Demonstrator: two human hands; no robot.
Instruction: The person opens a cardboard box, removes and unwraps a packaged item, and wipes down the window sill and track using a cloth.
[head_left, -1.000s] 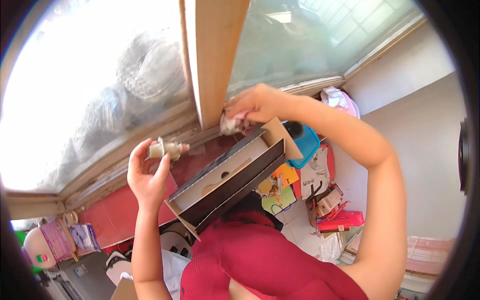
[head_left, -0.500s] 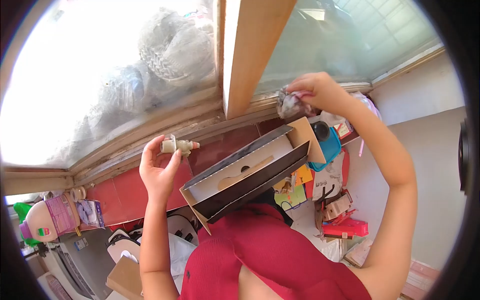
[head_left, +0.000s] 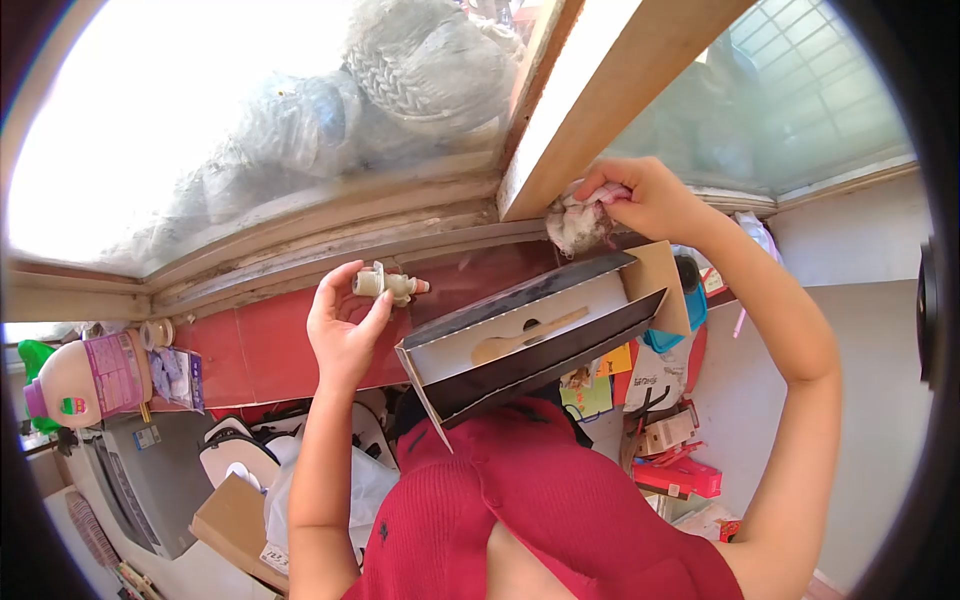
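Note:
My left hand (head_left: 340, 325) pinches a pale plastic fitting (head_left: 388, 285) with a ribbed body and a reddish tip between thumb and fingers, above the red ledge. My right hand (head_left: 655, 200) grips a crumpled, stained rag (head_left: 582, 224) near the foot of the wooden window post. Between my arms, against my front, an open black cardboard box (head_left: 545, 370) lies tilted, with its right end flap standing up. Inside it lies a wooden spoon (head_left: 492, 348). Neither hand touches the box.
The red tiled ledge (head_left: 280, 345) runs below the window, whose wooden post (head_left: 590, 110) rises ahead. At left are a large detergent bottle (head_left: 80, 380) and a grey appliance (head_left: 155, 480). A brown carton (head_left: 235, 525) is low left; red packages (head_left: 680, 475) are low right.
The view has shifted, so the window post and box appear farther right. My left hand still holds the fitting; the rag in my right hand is now by the post's foot.

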